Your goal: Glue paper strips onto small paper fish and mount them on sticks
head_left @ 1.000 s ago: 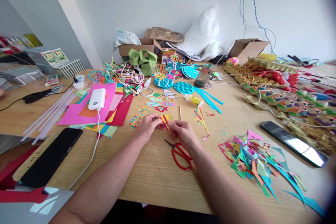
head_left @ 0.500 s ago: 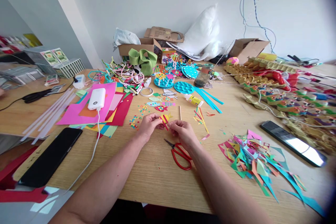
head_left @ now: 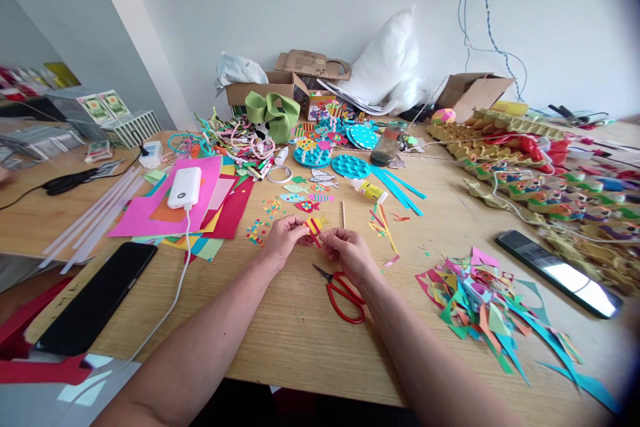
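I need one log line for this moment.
left hand pinches yellow paper fish; right hand at its edge; red scissors on table

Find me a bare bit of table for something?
Bare wood shows between the left forearm and right forearm, this side of the red scissors, and between the right forearm and paper scraps. The back is crowded around the green bow.

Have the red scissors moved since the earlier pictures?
No, the red scissors lie in the same spot and direction, judged against the table and its front edge.
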The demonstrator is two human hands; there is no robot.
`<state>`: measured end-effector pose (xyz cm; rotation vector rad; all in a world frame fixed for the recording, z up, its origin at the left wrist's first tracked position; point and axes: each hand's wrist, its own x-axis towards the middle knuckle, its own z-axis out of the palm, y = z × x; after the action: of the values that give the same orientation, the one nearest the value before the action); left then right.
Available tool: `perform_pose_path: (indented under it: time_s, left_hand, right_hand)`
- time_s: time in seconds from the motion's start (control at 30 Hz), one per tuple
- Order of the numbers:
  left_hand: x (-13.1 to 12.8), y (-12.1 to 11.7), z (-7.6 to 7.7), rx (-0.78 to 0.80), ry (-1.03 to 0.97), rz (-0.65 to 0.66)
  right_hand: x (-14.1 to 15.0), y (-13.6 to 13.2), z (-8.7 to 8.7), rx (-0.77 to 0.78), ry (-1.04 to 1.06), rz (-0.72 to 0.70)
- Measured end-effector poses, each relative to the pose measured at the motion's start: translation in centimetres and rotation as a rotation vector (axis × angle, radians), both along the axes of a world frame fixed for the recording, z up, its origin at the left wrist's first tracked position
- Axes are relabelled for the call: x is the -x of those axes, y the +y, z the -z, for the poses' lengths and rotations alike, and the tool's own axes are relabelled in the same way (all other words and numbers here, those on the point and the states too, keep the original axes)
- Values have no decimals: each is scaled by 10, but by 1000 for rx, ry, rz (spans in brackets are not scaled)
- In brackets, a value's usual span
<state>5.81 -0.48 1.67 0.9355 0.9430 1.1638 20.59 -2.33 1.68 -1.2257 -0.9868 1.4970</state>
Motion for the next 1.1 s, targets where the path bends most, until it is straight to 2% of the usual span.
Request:
perform_pose_path:
  time_s: [0.57, 1.1]
  left_hand:
    - [0, 0, 0, -1, -2, 11]
    - [-2, -1, -3, -1, 5, 11]
  right_hand:
    - [-2, 1, 3, 22, 29, -10]
    - [1, -1, -2, -8, -45, 20]
